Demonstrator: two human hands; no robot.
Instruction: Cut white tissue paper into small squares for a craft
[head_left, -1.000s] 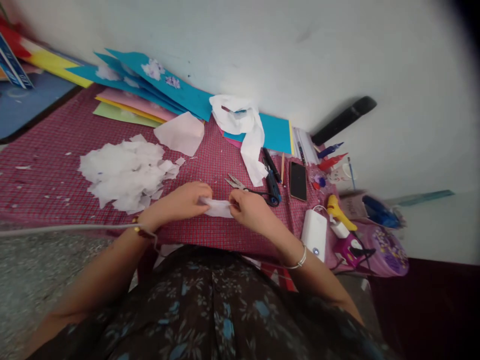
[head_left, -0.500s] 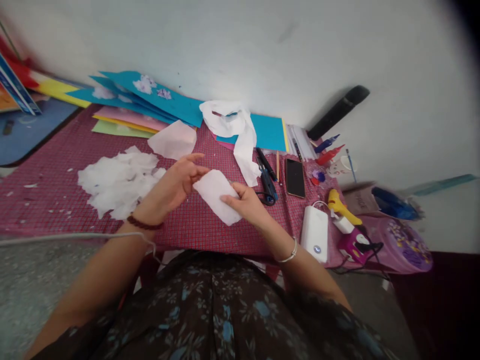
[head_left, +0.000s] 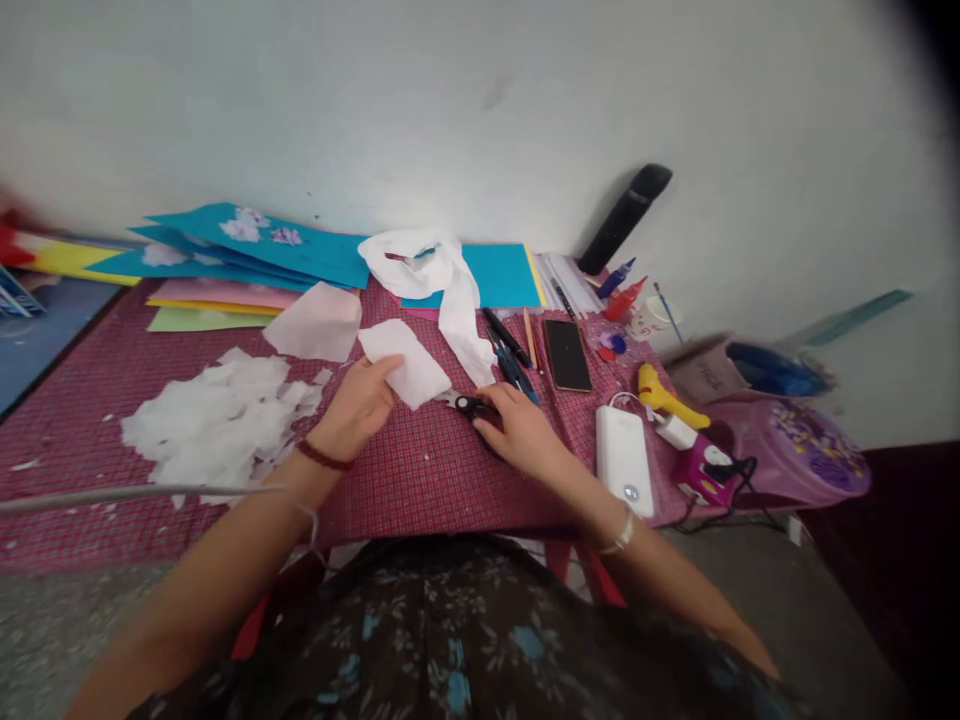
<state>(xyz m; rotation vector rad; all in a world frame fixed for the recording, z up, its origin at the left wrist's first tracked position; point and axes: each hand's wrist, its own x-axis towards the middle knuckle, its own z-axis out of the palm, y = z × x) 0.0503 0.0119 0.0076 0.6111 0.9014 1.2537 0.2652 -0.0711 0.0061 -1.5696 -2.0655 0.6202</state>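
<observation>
Between the thumb and fingers of my left hand point(head_left: 364, 400) is a white piece of tissue paper point(head_left: 409, 362), held by its left side above the table. My right hand point(head_left: 521, 430) grips a pair of scissors point(head_left: 466, 404) with black handles. Their short blades point left and lie close to the lower right corner of the tissue; whether they touch it I cannot tell. Left of my left hand lies a heap of white tissue scraps point(head_left: 214, 425). Another tissue piece point(head_left: 319, 322) rests behind that hand, and a long white tissue strip point(head_left: 457, 325) curls farther back.
Blue card sheets point(head_left: 322, 255) lie along the wall. To the right are pens point(head_left: 508, 338), a phone point(head_left: 568, 355), a white power bank point(head_left: 624, 458), a yellow glue gun point(head_left: 667, 398) and a paper cup point(head_left: 651, 318). A cable point(head_left: 150, 493) crosses above the left forearm.
My right hand has let go of the tissue piece and picked up the scissors, bringing them to its corner. My left hand, open before, now holds the tissue. The view has shifted slightly.
</observation>
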